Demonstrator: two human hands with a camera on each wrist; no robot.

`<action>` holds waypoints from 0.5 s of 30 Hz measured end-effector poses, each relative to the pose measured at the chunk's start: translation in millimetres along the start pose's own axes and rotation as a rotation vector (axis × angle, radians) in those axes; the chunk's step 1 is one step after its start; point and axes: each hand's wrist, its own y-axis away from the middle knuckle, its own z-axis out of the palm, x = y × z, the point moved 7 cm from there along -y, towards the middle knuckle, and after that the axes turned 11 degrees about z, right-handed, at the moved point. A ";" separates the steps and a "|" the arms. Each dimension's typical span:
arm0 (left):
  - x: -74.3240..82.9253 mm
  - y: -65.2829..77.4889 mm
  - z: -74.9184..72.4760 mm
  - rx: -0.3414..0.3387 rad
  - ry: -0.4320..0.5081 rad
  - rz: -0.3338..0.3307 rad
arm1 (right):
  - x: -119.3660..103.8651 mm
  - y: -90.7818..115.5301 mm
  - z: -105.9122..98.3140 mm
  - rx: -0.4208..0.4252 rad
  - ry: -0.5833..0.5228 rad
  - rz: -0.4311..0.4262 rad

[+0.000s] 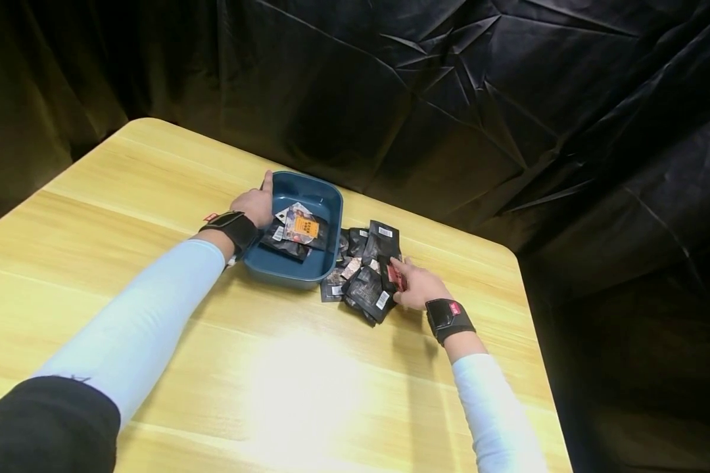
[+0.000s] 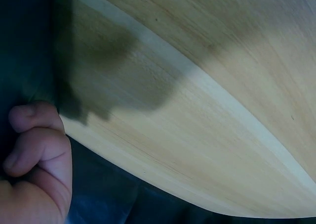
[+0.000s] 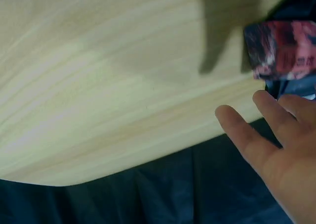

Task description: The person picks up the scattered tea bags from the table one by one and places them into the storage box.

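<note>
A dark blue plastic bin [image 1: 290,279] stands near the table's far edge with several packets inside, an orange-labelled packet [image 1: 306,227] on top. My left hand [image 1: 256,205] grips the bin's left rim; in the left wrist view its fingers [image 2: 42,147] curl against the bin wall [image 2: 24,46]. Right of the bin lies a loose heap of flat black packets [image 1: 368,289], some with white barcode labels. My right hand [image 1: 421,287] is at the heap's right side, beside a red-and-black packet [image 3: 284,51]. Its fingers are extended and spread in the right wrist view; the thumb is hidden there.
The light wood table [image 1: 225,374] has rounded corners, and a bright glare lies on its near middle. A wrinkled black curtain [image 1: 355,98] hangs close behind the far edge and along the right side.
</note>
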 end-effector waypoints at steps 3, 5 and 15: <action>0.5 0.3 0.2 -0.002 0.004 0.000 | -2.7 -1.5 9.3 -0.018 -0.011 -0.052; 0.7 0.4 0.4 -0.005 0.007 0.000 | -3.8 -2.2 12.1 0.016 -0.020 -0.068; -2.0 -0.6 1.3 -0.004 0.008 0.005 | -2.6 5.6 10.8 0.316 0.044 -0.022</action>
